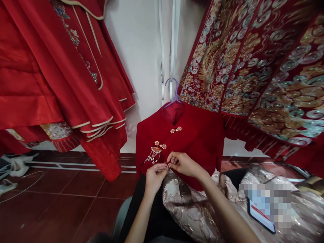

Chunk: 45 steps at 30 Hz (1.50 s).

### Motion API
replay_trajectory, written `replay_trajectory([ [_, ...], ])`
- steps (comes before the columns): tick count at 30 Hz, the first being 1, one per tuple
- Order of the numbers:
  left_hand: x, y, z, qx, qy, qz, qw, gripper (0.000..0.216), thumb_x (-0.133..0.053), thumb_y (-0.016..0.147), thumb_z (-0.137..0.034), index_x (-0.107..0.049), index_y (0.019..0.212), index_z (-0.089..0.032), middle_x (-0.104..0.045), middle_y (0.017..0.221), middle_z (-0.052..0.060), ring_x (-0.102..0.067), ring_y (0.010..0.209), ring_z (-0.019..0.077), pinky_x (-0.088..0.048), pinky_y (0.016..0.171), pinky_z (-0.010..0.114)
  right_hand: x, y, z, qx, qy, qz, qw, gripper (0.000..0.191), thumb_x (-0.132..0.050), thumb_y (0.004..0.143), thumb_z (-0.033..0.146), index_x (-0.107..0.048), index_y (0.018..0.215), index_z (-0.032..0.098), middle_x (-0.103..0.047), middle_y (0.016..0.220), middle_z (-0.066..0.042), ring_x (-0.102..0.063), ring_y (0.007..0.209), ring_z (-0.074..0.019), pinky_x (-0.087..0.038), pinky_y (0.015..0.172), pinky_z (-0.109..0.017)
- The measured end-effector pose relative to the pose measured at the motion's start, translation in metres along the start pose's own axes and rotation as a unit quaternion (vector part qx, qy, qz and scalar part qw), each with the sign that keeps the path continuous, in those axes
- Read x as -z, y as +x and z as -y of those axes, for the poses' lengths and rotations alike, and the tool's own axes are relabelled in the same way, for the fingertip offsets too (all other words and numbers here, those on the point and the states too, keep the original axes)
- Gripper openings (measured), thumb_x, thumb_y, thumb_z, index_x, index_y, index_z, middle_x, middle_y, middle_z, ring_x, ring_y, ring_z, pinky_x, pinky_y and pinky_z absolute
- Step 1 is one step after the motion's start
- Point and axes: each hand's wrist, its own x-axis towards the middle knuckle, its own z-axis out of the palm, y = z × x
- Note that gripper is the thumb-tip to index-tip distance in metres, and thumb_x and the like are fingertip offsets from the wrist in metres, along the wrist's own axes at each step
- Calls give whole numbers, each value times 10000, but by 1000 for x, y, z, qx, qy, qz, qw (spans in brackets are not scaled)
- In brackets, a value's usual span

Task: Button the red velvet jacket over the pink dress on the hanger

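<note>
Handling a small ornament (pixel 169 165) at the lower front of a red jacket (pixel 199 135) on a purple hanger (pixel 175 94): left hand (pixel 155 175) and right hand (pixel 186 164), fingers pinched together on it, apparently adjusting it, next calling for steady, fine fingerwork.

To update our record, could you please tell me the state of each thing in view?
Red jacket: on hanger
Purple hanger: in jacket's neck
Left hand: pinching at jacket's front
Right hand: likewise
Metallic brocade fabric: crumpled
Phone: screen lit, on brocade
Embroidered red garment: hanging
Piped red garment: hanging
</note>
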Motion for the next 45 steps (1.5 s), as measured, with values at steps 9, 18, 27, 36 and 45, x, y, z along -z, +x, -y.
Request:
replay_trajectory([
  [9,1,0,2,-12,18,-8,1000,211,-685,678,-217,-721,857,-112,-742,832,107,-699,758,205,-552,751,323,-6,0,2,-11,-35,-13,999,124,-558,765,132,-592,873,185,-628,750,-5,-582,678,-115,-425,622,-206],
  [18,6,5,9,-51,62,24,997,135,-663,688,-215,-675,790,-129,-718,769,73,-663,688,161,-529,689,278,-4,-1,3,-46,-45,2,998,136,-571,771,138,-612,893,183,-678,776,-29,-639,724,-141,-468,660,-226],
  [27,38,9,-17,-133,132,-132,973,179,-625,776,-325,-593,866,-174,-593,705,-8,-554,592,93,-453,586,199,41,-21,25,-78,-12,-22,997,160,-570,841,284,-614,961,187,-693,874,-55,-651,720,-149,-498,659,-263],
  [36,4,-9,-11,-151,230,20,961,134,-648,760,-294,-656,858,-204,-649,880,50,-602,790,168,-490,685,263,10,-9,-4,-95,-11,55,994,201,-621,793,239,-593,969,146,-700,843,-73,-662,769,-162,-501,701,-265],
  [45,1,-7,-8,-139,184,3,973,124,-647,773,-301,-634,826,-189,-679,817,35,-649,755,155,-527,735,275,0,2,-12,-85,11,27,996,143,-656,708,130,-664,850,146,-695,760,-35,-653,720,-139,-495,666,-225],
])
